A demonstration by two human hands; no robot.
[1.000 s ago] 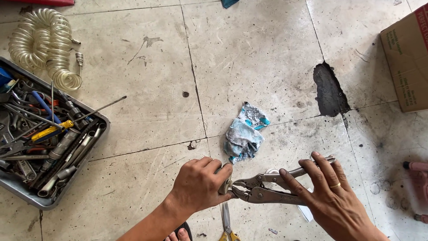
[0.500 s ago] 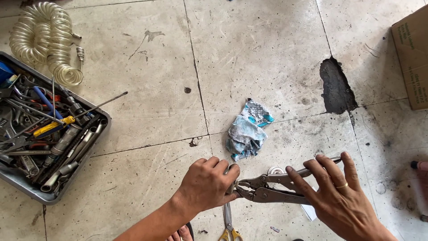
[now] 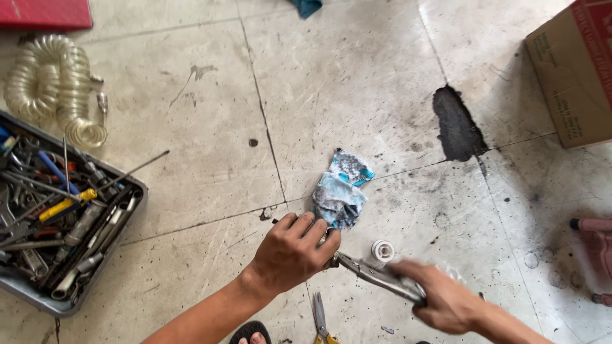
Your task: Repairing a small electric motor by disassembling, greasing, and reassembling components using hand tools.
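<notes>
Steel locking pliers held low over the floor, between both hands. Right hand clenched around the handles, left hand closed over the jaw end. Probably heavy, rigid, maybe greasy; best gripped at the handles, behind the pivot.
</notes>
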